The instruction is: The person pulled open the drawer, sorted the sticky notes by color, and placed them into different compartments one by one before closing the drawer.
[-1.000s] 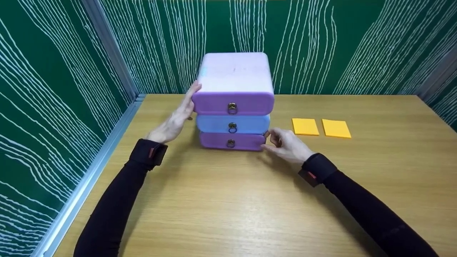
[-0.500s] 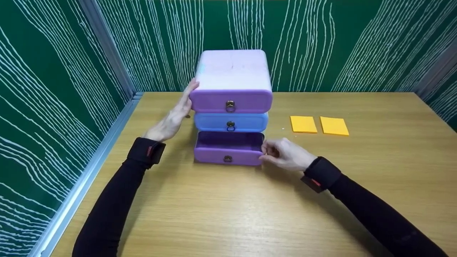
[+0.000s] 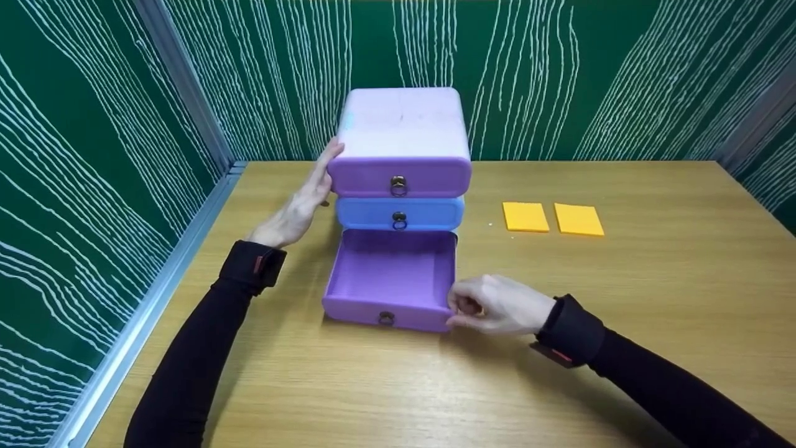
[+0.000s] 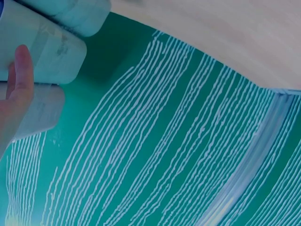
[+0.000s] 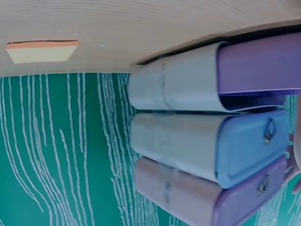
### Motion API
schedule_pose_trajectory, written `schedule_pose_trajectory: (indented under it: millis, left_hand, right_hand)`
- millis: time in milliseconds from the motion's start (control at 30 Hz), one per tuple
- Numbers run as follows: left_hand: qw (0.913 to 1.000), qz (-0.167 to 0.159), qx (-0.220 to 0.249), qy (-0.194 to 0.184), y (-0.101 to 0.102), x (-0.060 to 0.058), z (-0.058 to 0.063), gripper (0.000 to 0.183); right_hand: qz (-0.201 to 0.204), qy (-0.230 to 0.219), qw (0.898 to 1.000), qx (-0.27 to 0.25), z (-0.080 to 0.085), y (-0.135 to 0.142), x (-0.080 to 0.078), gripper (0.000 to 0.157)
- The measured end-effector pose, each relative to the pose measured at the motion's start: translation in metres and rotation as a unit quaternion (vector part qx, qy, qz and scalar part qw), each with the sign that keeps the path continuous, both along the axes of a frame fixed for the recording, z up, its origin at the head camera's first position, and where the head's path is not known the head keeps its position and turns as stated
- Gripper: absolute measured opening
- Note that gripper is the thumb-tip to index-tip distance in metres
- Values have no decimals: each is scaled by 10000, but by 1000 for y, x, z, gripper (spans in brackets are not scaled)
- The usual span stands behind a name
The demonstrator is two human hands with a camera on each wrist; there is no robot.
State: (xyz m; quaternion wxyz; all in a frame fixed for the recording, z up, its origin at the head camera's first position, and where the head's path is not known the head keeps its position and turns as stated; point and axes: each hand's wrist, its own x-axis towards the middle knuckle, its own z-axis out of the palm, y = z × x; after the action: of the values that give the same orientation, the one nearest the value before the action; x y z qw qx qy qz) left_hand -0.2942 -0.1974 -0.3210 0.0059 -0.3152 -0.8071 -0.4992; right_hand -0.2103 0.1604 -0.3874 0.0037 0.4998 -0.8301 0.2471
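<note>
A three-tier drawer unit stands on the table, its top and middle drawers closed. The bottom purple drawer is pulled far out, and its visible inside holds nothing. At that drawer's front right corner, my right hand pinches the edge with curled fingers and thumb. My left hand rests against the unit's left side, fingers extended along it. In the left wrist view a finger lies on the pale side wall. Seen from the right wrist, the purple drawer sticks out of its casing.
Two orange sticky-note pads lie side by side to the right of the unit. Tiny white specks are on the table near them. Green walls with white wavy lines enclose the back and sides, with a metal rail along the left.
The bottom drawer, closed a second ago, has slid out toward me with my right hand gripping its corner. My left hand has stayed against the unit's side.
</note>
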Motion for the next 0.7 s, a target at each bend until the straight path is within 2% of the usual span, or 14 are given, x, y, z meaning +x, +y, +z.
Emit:
schedule_pose_trajectory:
  millis: [133,267,367,533,567,633,700]
  left_hand:
    - [10000,32,-56,-51,-1,1,-1,58]
    - [10000,51,-34,-62,-2,-1,-1,58]
    - [9999,77,2,-92,-4,-1,-1,59]
    - [10000,54,65,-41,-3,-3,0,60]
    - [10000,48,67,-45,-2,-4,0,60]
    - [9999,24,65,-77,-1,-4,-1,59]
    - [9999,-14,57,-111,-1,-5,-2,61]
  right_hand:
    - [154,258,9995,40,-1,6,1,26]
    - [-82,529,9985,67,1,24,-13,30]
    - [-455,786,9957,208,-3,45,-37,27]
    - [-1289,1080,9848,427,-18,91,-92,15]
    - [-1482,1030,9826,437,-20,100,-102,18]
    - [-1916,852,9763,540,-22,116,-118,34]
    - [-2375,471,9675,728,-21,127,-130,52]
